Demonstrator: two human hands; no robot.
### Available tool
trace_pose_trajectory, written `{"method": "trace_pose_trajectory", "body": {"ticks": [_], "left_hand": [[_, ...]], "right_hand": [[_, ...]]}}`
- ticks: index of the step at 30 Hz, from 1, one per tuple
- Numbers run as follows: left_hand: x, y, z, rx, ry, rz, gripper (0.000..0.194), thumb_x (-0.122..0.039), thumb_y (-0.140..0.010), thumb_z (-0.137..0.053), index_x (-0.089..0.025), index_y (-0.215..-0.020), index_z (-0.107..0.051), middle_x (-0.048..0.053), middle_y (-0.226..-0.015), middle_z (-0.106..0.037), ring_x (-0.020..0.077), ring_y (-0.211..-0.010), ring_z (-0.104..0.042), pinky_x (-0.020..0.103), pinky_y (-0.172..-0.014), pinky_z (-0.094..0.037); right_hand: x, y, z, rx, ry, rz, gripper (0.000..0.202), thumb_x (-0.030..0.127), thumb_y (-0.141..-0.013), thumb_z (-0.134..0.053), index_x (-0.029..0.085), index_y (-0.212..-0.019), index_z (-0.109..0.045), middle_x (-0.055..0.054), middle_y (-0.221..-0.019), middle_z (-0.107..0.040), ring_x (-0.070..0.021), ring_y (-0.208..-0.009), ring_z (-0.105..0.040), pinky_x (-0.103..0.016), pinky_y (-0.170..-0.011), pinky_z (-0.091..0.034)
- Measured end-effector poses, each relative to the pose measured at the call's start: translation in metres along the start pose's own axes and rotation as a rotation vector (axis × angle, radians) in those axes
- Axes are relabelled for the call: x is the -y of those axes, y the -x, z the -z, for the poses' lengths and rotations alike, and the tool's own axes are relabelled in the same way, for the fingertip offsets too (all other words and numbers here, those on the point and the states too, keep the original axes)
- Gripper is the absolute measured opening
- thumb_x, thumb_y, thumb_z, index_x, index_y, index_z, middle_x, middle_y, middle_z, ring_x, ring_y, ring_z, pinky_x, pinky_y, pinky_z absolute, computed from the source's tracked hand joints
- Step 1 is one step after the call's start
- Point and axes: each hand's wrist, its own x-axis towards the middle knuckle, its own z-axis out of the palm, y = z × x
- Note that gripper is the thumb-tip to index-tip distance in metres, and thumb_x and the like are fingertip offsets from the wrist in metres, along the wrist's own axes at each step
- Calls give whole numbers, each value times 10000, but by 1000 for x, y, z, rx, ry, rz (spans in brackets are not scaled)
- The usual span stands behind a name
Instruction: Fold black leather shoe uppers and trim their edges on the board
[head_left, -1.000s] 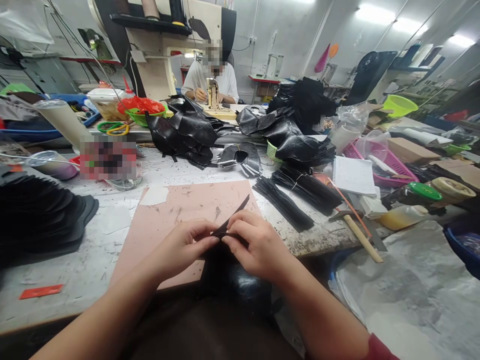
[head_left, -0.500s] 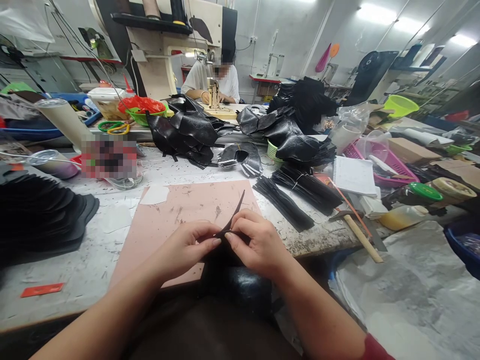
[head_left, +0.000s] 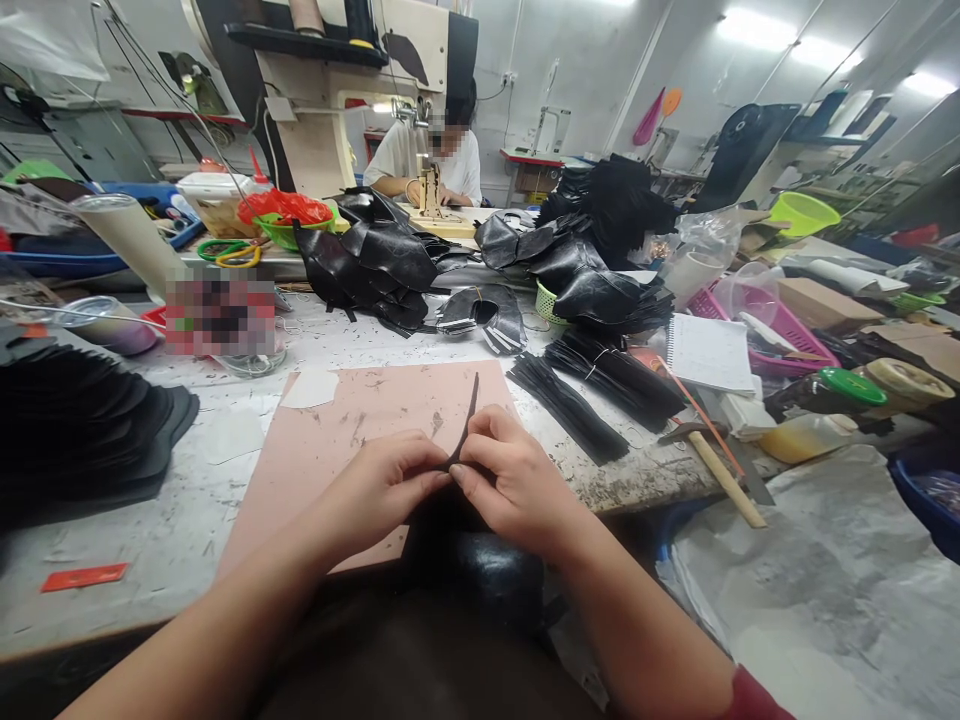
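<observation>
Both hands meet over the near edge of a pink board (head_left: 360, 410) on the worktable. My left hand (head_left: 390, 485) pinches a black leather piece (head_left: 470, 420) between thumb and fingers. Close beside it, my right hand (head_left: 506, 480) grips the same piece, thumb and bent fingers pressed on it. One narrow end of the piece sticks up past the right fingers; the rest hangs below the hands, dark and partly hidden. Bundles of thin black strips (head_left: 570, 405) lie right of the board.
Black cut pieces (head_left: 82, 430) are stacked at left, near a red flat piece (head_left: 84, 578). Shiny black leather parts (head_left: 375, 265) lie at the back. A hammer (head_left: 724, 475) and a notebook (head_left: 709, 350) are at right. Another person (head_left: 457, 165) sits at a sewing machine beyond.
The upright end of the leather piece now stands steeper and has shifted slightly left. My left fingers have moved a little right, nearer my right hand.
</observation>
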Motion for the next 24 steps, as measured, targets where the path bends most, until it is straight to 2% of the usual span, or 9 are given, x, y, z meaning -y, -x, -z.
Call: {"method": "trace_pose_trajectory", "body": {"ticks": [4, 8, 12, 15, 17, 20, 24], "left_hand": [[-1, 1, -1, 8, -9, 0, 153, -284, -740, -497, -174, -705, -597, -7, -678, -583, 140, -647, -530, 240, -605, -417], [-1, 1, 0, 18, 1, 48, 220, -327, -756, -476, -170, -643, -583, -12, -612, -558, 140, -609, -511, 241, -568, -402], [1, 1, 1, -27, 22, 104, 232, -346, -762, -485, -168, -727, -629, 14, -700, -619, 164, -675, -557, 262, -619, -427], [4, 0, 1, -58, 12, 75, 226, -338, -754, -502, -174, -797, -653, 27, -779, -642, 172, -721, -575, 267, -650, -438], [6, -1, 1, -62, 9, 52, 218, -323, -749, -508, -182, -819, -658, 24, -800, -650, 169, -726, -579, 265, -655, -442], [7, -1, 0, -55, 10, 46, 202, -296, -746, -501, -182, -791, -661, 20, -795, -668, 177, -750, -590, 273, -694, -451], [5, -1, 0, -8, 56, 44, 209, -289, -746, -492, -178, -797, -661, 16, -804, -683, 191, -791, -600, 274, -722, -458]], "right_hand": [[-1, -2, 4, 90, 47, -30, 138, 166, -794, -472, 187, -659, -473, -31, -828, -458, -151, -781, -465, -302, -729, -428], [-4, -2, 10, 158, 95, -37, 98, 127, -755, -474, 184, -676, -476, -26, -834, -473, -154, -786, -476, -308, -731, -425], [-8, 0, 12, 38, 89, -11, 95, 173, -739, -515, 185, -658, -467, -36, -835, -485, -155, -755, -479, -299, -677, -430], [-8, 2, 10, -48, 137, 82, 110, 171, -742, -512, 185, -642, -467, -55, -816, -494, -167, -749, -471, -307, -669, -429], [-7, 1, 8, -53, 165, 158, 104, 157, -752, -496, 180, -653, -475, -73, -835, -515, -179, -776, -477, -322, -698, -430], [-6, -1, 7, 32, 116, 196, 98, 148, -783, -468, 176, -690, -478, -80, -861, -545, -178, -800, -499, -319, -726, -432], [-8, -3, 7, 110, -21, 120, 112, 141, -794, -466, 186, -692, -463, -52, -829, -552, -154, -763, -510, -284, -703, -432]]}}
